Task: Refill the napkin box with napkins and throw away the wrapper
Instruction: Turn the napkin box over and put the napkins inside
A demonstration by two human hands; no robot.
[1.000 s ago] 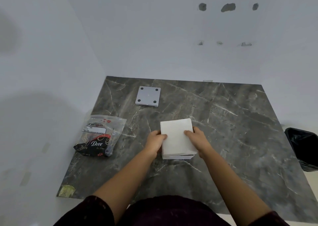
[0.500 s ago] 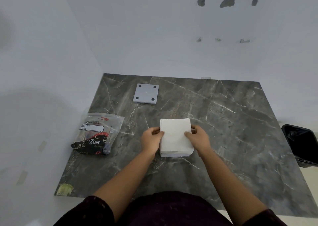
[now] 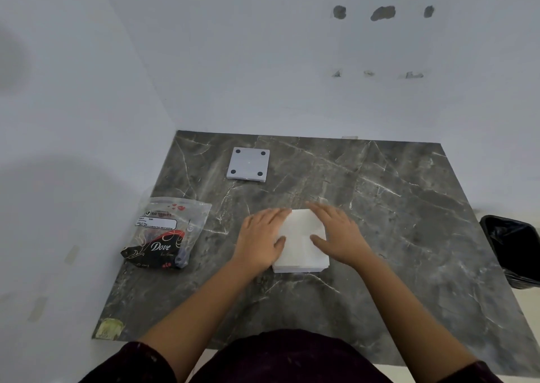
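Observation:
A white stack of napkins [image 3: 301,230] sits in a low white napkin box [image 3: 301,269] at the middle of the table. My left hand [image 3: 260,239] lies flat on the stack's left side, fingers spread. On its right side my right hand [image 3: 340,233] lies flat the same way. Neither hand grips anything. The crumpled plastic wrapper [image 3: 166,236], clear with a black and red "Dove" print, lies on the table to the left of my hands.
A grey square plate [image 3: 248,164] with four dark dots lies further back on the dark marble table [image 3: 409,222]. A black-lined bin [image 3: 514,248] stands off the table's right edge. White walls close the left and back.
Both hands moved from gripping the sides of the napkin stack to lying flat on top of it. The stack now sits lower in the box.

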